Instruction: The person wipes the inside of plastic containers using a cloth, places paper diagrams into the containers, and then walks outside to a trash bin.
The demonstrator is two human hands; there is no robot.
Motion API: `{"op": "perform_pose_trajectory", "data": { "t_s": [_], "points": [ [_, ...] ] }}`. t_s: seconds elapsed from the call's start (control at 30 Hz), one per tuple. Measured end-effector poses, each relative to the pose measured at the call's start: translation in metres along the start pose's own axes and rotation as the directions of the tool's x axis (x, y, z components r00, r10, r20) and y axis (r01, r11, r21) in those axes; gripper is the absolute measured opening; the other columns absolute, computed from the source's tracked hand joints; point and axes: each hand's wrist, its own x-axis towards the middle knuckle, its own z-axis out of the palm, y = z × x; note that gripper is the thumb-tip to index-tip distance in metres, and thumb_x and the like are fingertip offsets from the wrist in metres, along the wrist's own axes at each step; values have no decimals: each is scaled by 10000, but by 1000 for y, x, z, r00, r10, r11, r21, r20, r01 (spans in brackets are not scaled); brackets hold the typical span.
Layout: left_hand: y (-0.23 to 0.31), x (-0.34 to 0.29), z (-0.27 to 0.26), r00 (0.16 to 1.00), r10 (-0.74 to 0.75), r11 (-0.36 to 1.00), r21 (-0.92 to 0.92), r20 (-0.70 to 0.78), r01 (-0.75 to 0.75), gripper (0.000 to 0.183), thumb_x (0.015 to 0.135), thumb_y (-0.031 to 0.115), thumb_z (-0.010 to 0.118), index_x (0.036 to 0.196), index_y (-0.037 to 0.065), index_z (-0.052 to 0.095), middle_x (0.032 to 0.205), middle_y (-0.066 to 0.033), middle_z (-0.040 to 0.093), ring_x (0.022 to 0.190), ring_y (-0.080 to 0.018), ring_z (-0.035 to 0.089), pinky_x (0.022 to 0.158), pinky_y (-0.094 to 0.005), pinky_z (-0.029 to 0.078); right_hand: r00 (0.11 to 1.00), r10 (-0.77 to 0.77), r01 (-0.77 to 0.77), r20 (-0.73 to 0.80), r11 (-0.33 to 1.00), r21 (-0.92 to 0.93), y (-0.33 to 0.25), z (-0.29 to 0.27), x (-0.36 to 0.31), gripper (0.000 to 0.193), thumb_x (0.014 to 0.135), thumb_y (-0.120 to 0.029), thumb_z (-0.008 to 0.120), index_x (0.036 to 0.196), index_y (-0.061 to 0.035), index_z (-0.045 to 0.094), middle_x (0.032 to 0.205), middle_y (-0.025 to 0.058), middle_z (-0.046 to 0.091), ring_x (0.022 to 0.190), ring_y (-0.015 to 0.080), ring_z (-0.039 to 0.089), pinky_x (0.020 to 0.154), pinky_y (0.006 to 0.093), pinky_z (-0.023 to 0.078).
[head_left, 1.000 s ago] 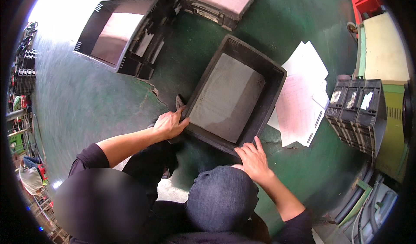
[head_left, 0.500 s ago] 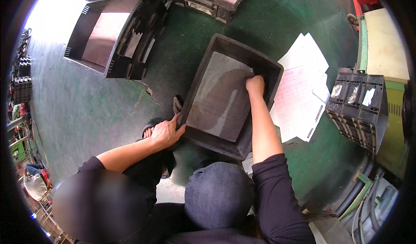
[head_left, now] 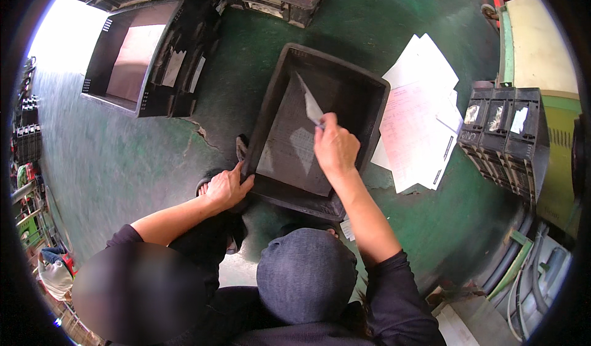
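Sheet (head_left: 312, 105), pinched in right hand (head_left: 337, 146), stood tilted inside dark crate (head_left: 357, 81) at centre; left hand (head_left: 225, 190) gripped crate's near left edge. Step in hand: apparently sheet-lifting; next move called for firm pinch, steady crate.

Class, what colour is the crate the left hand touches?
The crate is blackish grey, seen best in the head view.

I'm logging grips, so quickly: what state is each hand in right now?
Left hand: closed on the near-left rim of the black crate.
Right hand: closed, holding a sheet with its edge raised.
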Motion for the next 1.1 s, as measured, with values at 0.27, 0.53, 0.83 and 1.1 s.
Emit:
{"op": "perform_pose_trajectory", "data": {
  "t_s": [0.27,0.53,0.83,1.1],
  "points": [
    [21,1,-85,936,-106,927,374,336,-29,617,845,560,393,1131,40,561,894,-228,619,888,-334,604,794,-379,472,871,-453,416,189,886,205,10,-19,-83,588,725,-264,656,1216,-55,411,1054,140,523,965,296,529,752,370,465],
    [59,-93,-254,405,853,522,-550,329,-652,333,812,138,603,1121,17,573,730,-128,645,482,-139,566,434,-248,415,828,-499,499,256,864,67,48,-17,-138,263,681,-98,565,941,-74,531,856,52,628,653,210,616,569,315,477],
    [62,-148,-264,3,983,-153,-826,-184,-543,250,808,87,576,1038,-7,609,672,-108,587,441,-106,517,391,-248,382,867,-495,498,48,865,-69,10,-148,-76,396,642,-264,748,896,-30,554,611,113,575,515,260,577,480,342,435],
    [39,-140,-255,-19,920,-348,-792,-392,-501,209,815,66,533,980,-13,633,603,-86,542,419,-95,481,362,-238,354,807,-588,529,-48,758,-382,-42,-151,136,429,689,-299,687,1002,-68,506,716,177,596,678,353,590,560,421,447]
  ]
}}
